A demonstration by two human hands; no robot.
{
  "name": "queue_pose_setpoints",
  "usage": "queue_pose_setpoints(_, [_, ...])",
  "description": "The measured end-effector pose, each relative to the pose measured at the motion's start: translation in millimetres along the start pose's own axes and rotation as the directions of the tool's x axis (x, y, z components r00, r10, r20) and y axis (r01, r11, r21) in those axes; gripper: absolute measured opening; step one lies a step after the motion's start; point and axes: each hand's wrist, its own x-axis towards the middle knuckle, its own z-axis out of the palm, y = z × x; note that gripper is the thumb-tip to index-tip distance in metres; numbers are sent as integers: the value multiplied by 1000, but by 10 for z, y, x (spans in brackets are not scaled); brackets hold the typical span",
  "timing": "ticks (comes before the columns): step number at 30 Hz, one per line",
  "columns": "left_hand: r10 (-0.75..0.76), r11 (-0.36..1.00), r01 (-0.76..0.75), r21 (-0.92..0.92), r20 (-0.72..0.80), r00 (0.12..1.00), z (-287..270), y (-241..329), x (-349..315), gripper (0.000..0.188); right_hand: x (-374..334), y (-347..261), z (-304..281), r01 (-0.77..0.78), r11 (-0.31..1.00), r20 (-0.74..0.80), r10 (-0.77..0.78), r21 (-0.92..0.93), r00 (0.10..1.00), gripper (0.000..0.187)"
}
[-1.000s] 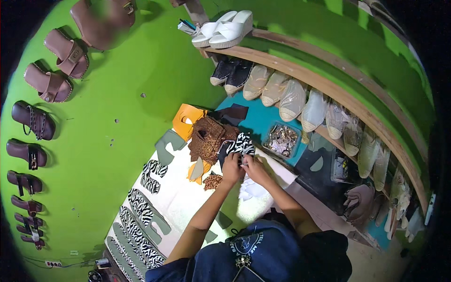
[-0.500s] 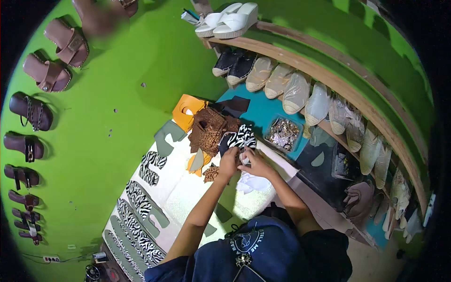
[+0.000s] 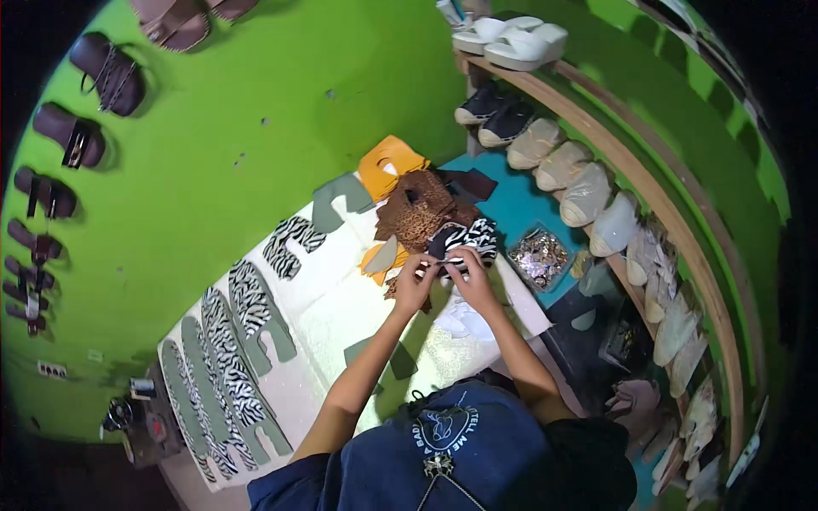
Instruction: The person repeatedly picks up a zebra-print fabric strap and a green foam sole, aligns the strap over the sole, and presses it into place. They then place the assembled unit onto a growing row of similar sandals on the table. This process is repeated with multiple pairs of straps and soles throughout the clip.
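Observation:
My left hand and my right hand meet over the lit table, fingertips pinched close together. Between them is a small thin piece, mostly hidden by the fingers, whose kind I cannot make out. Just beyond lie zebra-print cut pieces with a black piece beside them. Brown leopard-print pieces are heaped further left, and an orange piece rests behind that heap. White cut pieces lie below my right hand. A grey half-round piece sits on orange material beyond my left hand.
Rows of zebra-print and grey-green strips cover the table's left side. A clear tub of metal ornaments stands on the teal surface at right. Wrapped shoes line a wooden shelf. Brown sandals hang on the green wall.
The view has turned, so the table and shelf appear shifted. My hands stay together; a whitish bit seen between them earlier now shows as a thin dark edge at the fingertips.

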Motion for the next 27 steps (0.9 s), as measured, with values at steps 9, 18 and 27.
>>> queue_pose_setpoints(9, [-163, 982, 173, 79, -121, 979, -356, 87, -762, 24, -8, -357, 494, -71, 989, 302, 30, 126, 953, 15])
queue_pose_setpoints(18, [-4, 821, 151, 551, -258, 966, -674, -83, -1797, 16, -123, -417, 1032, -152, 978, 660, 22, 140, 751, 19])
queue_pose_setpoints(27, [-12, 554, 222, 803, -259, 966, -628, -137, -2059, 43, -26, -371, 1522, 9, 992, 904, -115, 122, 411, 23])
